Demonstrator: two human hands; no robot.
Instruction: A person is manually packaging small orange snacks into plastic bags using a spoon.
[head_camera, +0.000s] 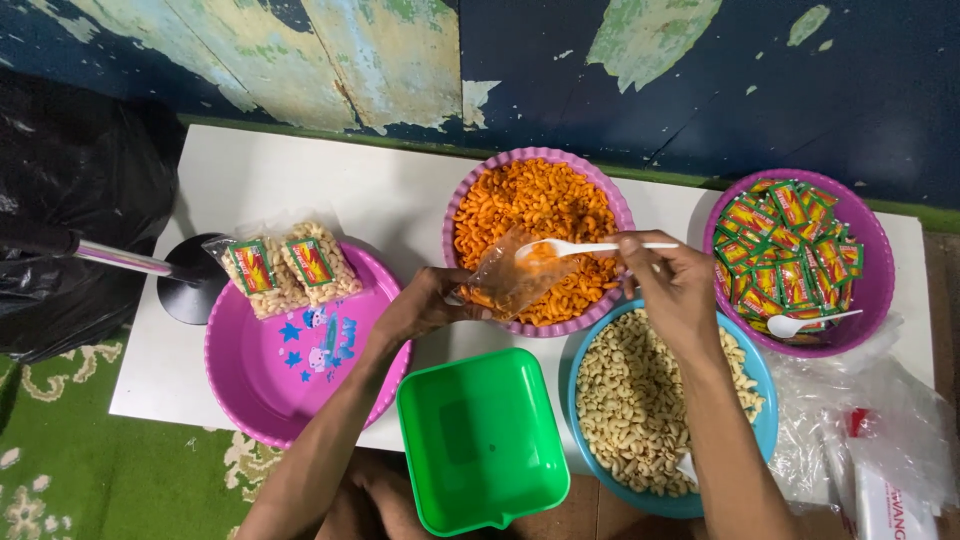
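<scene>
My left hand (425, 303) holds a small clear plastic bag (510, 275) open over the near rim of a purple basket (455, 200) filled with orange macaroni snacks (540, 205). Some orange pieces lie inside the bag. My right hand (672, 285) grips a white plastic spoon (580, 247) by its handle; the bowl of the spoon, loaded with orange snack, is at the mouth of the bag.
A blue bowl (760, 375) of pale snacks sits under my right forearm. A green square tub (480, 440) stands in front. A pink tray (280, 370) on the left carries two filled packets (285, 268). A purple basket (880, 290) of small sachets with a second white spoon (805, 322) is at right.
</scene>
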